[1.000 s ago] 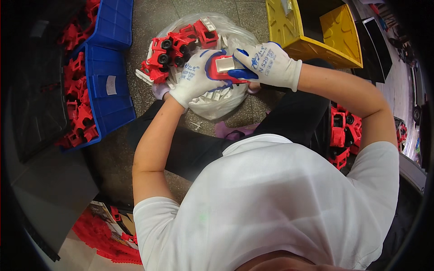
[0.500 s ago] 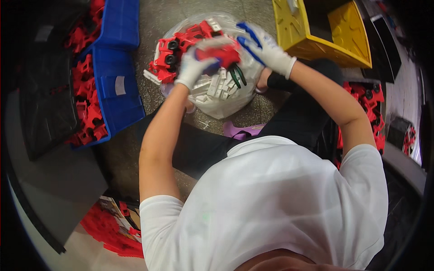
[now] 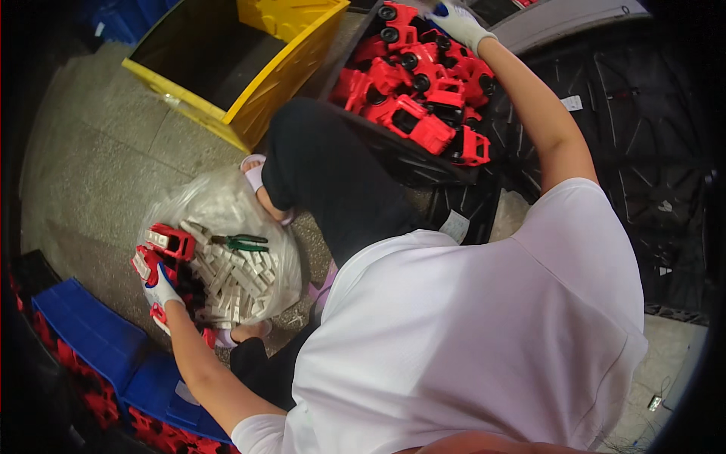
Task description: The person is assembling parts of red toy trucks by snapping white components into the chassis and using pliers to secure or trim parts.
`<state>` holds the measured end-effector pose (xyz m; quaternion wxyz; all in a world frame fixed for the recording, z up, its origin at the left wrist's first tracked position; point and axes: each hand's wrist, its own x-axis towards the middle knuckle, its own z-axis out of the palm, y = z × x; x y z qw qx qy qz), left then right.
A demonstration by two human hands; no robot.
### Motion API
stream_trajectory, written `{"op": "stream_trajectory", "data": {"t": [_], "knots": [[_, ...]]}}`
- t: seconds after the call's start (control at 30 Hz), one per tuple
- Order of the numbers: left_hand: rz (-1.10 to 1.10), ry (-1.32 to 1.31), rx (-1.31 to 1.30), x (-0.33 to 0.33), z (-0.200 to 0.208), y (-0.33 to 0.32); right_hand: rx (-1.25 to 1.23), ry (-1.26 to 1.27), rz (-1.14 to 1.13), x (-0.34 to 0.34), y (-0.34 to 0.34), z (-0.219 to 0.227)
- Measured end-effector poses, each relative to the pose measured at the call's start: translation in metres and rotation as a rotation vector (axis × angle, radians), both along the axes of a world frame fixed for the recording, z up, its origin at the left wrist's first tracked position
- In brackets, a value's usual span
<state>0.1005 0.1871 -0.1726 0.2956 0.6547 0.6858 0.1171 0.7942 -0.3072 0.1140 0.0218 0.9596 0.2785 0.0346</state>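
My left hand [image 3: 161,293], in a white glove with blue-coated fingers, is closed round a red toy truck body [image 3: 147,261] with a white piece on it, at the left edge of a clear plastic bag [image 3: 283,284]. Another red truck body [image 3: 179,240] lies just beyond. White plastic strips [image 3: 231,280] fill the bag, and green-handled pliers [image 3: 240,242] lie on them. Far to the right, my gloved right hand [image 3: 460,26] is over the far side of a black crate [image 3: 393,151] heaped with red toy trucks with black wheels [image 3: 420,83]. Its fingers appear apart, their tips partly hidden.
A yellow bin [image 3: 242,113] stands at the far left of the black crate. Blue bins [image 3: 94,325] with red parts line the lower left. Large black panels [image 3: 605,144] stretch along the right. My knee [image 3: 318,159] is between the bag and the crate.
My view has swung to the right. My right hand has gone from the bag to the crate of trucks. My left hand remains at the bag, now at its left edge.
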Motion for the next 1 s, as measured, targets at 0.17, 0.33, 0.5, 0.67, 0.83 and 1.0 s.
{"op": "stream_trajectory", "data": {"t": [0.17,0.33,0.5,0.67,0.83,1.0], "knots": [[0.104,-0.409,-0.244,0.049,0.033,-0.024,-0.279,0.079,-0.249,0.056,-0.099,-0.031],[-0.08,-0.72,-0.212,0.031,0.065,-0.056,-0.116,0.009,-0.155,0.034,-0.063,-0.069],[-0.278,-0.708,-0.245,0.063,0.122,-0.133,-0.345,0.157,-0.144,0.027,-0.038,-0.107],[-0.206,-0.757,-0.462,0.066,0.144,-0.168,-0.213,0.134,-0.061,0.037,-0.029,-0.103],[-0.45,-0.744,-0.259,0.076,0.18,-0.19,-0.008,0.279,0.295,0.022,-0.03,-0.044],[-0.546,-0.824,-0.233,0.098,0.199,-0.201,-0.106,0.328,0.568,0.012,-0.03,0.009]]}}
